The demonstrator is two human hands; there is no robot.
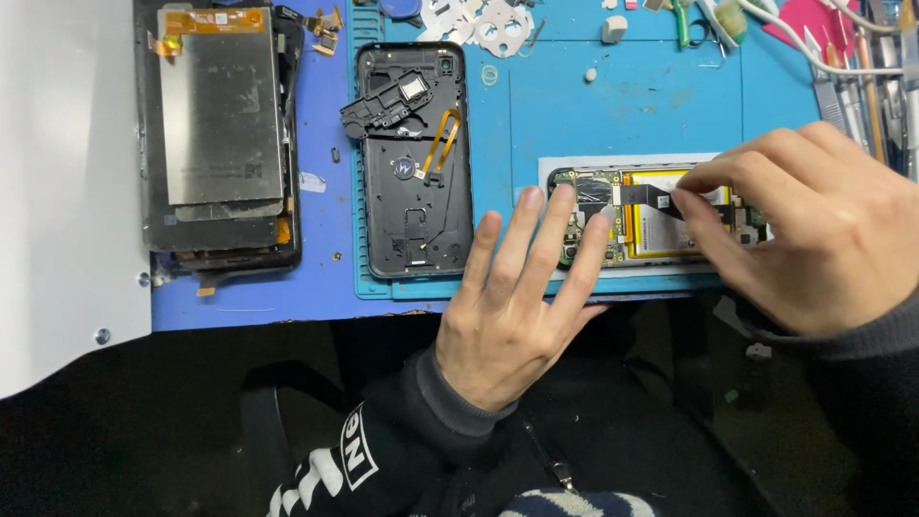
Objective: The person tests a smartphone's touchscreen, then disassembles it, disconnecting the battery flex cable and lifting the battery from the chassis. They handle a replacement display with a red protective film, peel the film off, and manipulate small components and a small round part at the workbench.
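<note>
**Crosswise phone, a hand at each end**

Nearest the camera, the left hand [512,302] lies flat with its fingers spread, palm down on the near edge of the blue mat [574,105]. Its fingertips [563,196] press on the left end of the opened phone [643,215], over the green circuit board there. The right hand [804,230] comes in from the right side, curled, with thumb and forefinger closed together on the black ribbon strip [651,194] that crosses the yellow battery [670,230] (whether the strip is truly gripped or only touched, I cannot tell for certain).

So the phone lies just beyond both hands, its long axis running left to right across the person's front, and it sits on a white sheet [622,165]. The left hand holds down one end; the right covers the other end and is the nearer hand to the ribbon strip.

Further left, apart from the hands, a black back cover [414,163] lies with its long axis pointing away from the person. Beyond that, on the darker blue pad [321,278], rests a screen panel [220,124] face down. At the far edge are scattered white stickers [483,24] and tools [862,77].
</note>
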